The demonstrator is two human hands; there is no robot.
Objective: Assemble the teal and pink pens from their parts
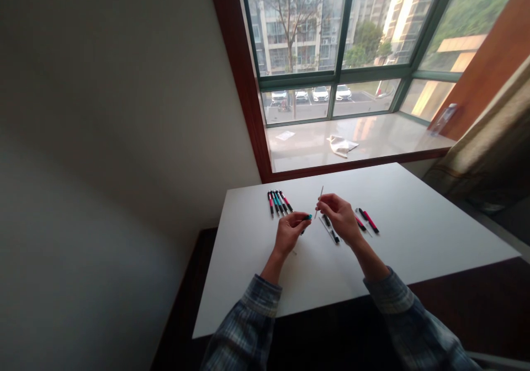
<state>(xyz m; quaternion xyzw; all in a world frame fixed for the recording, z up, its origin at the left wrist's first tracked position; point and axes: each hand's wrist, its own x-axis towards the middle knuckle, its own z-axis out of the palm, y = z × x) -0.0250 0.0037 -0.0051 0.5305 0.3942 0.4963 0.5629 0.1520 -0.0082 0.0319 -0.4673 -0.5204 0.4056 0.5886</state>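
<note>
My left hand (290,232) is closed around a pen barrel with a teal grip (307,217), held just above the white table (414,222). My right hand (338,215) pinches a thin pen refill (318,201) that points up and away. Both hands hover over the middle of the table, a short gap between them. A row of several assembled pens (279,201), red and teal with black, lies to the left of my hands. Loose pen parts (331,231) lie under my right hand, and two red and black pens (367,220) lie to its right.
The table stands against a wide window sill (372,139) with a crumpled cloth (342,145) and a paper scrap (285,135) on it. A plain wall is to the left, a curtain (484,155) to the right, dark floor around the table.
</note>
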